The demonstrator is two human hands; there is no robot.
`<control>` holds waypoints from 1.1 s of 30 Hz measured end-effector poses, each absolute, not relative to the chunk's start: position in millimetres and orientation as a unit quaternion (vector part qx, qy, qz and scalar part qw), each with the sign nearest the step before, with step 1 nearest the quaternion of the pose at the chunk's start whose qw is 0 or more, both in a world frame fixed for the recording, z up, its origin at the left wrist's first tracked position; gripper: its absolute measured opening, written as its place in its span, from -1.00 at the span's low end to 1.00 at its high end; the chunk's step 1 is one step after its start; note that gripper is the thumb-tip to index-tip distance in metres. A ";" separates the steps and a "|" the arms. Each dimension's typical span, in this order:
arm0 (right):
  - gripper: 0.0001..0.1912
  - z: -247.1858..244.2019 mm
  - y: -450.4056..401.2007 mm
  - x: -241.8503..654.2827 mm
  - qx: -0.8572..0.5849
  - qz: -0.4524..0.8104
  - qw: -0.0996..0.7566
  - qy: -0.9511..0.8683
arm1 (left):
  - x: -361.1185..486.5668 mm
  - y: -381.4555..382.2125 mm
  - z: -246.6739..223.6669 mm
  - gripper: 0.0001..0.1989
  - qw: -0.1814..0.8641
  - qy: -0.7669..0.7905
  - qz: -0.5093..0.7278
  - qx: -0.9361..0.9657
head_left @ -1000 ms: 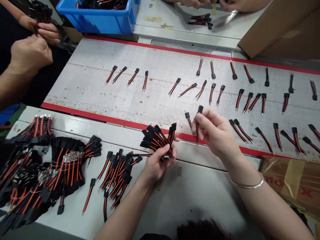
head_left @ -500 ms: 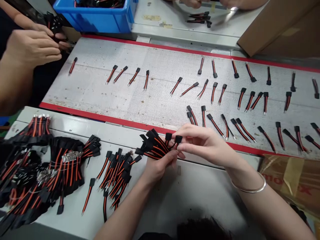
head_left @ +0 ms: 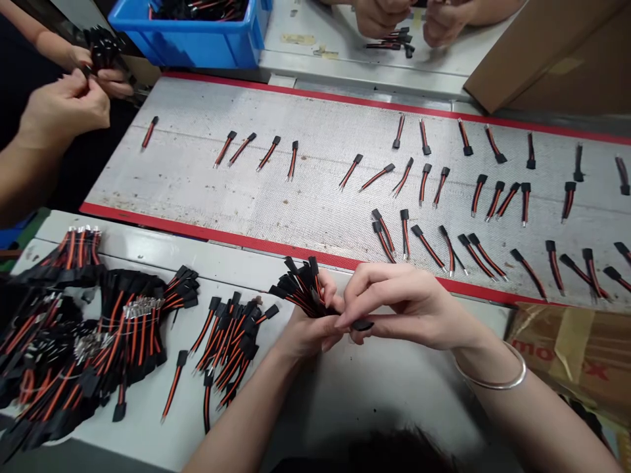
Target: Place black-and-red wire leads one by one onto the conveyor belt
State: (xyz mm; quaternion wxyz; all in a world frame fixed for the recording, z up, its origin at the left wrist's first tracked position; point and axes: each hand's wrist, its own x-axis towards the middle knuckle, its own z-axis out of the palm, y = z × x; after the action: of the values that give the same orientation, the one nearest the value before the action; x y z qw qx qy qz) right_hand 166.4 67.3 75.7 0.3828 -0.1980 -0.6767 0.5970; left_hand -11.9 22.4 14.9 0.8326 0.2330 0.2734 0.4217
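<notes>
Left hand (head_left: 310,335) clutches a bunch of red-and-black wires (head_left: 303,292) fanning toward upper left; right hand (head_left: 407,309) pinches one black plug (head_left: 362,324) just beside it, at the bunch's lower right.

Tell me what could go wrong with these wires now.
The bundle of wires in the left hand is fanned out loosely, so a wire could slip out and fall. The black plug pinched by the right hand might tear loose if pulled hard. The loose wires on the belt lie just beyond that hand and could get knocked out of line.
</notes>
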 end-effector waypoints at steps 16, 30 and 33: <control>-0.82 27.8 101.2 185.1 -0.646 0.334 0.336 -0.598 | 2.0 30.0 20.4 -0.65 0.771 0.422 0.435 0.197; -0.86 71.0 61.5 155.5 -0.347 0.443 0.403 -0.721 | -1.1 25.8 16.3 -0.62 0.737 0.435 0.491 0.162; -0.91 68.9 59.4 150.2 -0.358 0.406 0.424 -0.727 | -1.0 26.5 17.7 -0.65 0.736 0.442 0.488 0.155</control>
State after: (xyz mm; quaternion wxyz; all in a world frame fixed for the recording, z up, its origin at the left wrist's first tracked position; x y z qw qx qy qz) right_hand 150.2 59.4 68.9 0.4236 -0.3577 -0.7267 0.4056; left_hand -1.0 26.5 17.7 0.7365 0.1551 0.4420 0.4880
